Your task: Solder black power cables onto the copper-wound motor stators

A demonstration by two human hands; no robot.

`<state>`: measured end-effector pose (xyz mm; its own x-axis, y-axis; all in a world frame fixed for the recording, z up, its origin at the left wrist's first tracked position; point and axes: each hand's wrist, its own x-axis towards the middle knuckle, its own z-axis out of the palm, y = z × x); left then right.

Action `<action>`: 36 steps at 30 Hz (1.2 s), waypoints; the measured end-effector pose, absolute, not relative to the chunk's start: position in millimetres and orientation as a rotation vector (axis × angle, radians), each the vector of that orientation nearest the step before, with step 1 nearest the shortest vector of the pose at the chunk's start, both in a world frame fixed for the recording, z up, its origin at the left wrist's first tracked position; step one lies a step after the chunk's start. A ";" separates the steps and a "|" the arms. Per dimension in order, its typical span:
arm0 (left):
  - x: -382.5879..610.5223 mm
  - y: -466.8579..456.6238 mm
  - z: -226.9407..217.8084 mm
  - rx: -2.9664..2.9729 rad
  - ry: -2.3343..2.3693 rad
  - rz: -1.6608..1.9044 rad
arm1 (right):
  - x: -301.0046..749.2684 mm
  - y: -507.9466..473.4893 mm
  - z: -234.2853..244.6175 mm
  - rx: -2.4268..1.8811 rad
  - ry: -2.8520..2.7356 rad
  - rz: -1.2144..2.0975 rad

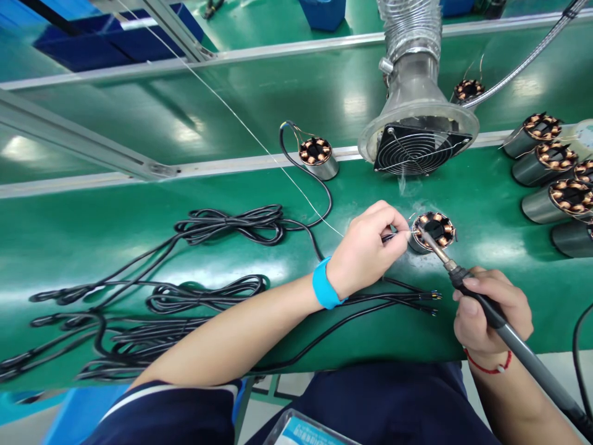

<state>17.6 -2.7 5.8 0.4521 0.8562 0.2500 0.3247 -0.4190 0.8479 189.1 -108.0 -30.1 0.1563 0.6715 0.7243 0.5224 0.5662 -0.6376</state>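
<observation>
My left hand, with a blue wristband, is closed on a thin strand of solder wire that comes down from the upper left. Its fingertips are at the left rim of a motor stator with copper coils, standing upright on the green bench. A dark bit shows between the fingers; I cannot tell what it is. In my right hand is a black-handled soldering iron, its tip on the stator's left side, near the solder wire's end. Faint smoke rises there.
A fume extractor with a fan grille hangs just beyond the stator. Another stator, wired to a black cable, stands at the back. Several stators lie at the right. Bundled black cables cover the left; stripped cable ends lie near my wrist.
</observation>
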 end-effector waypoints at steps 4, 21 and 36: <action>17.9 -1.8 4.4 1.964 0.992 0.916 | 186.2 -105.6 -29.2 -1.141 -1.492 0.140; 16.7 -2.3 8.3 1.961 1.010 0.890 | 174.0 -75.9 -6.1 -1.538 -1.547 0.308; 13.4 0.6 3.9 1.569 0.851 0.837 | 161.1 -74.4 -12.7 -1.457 -1.577 0.226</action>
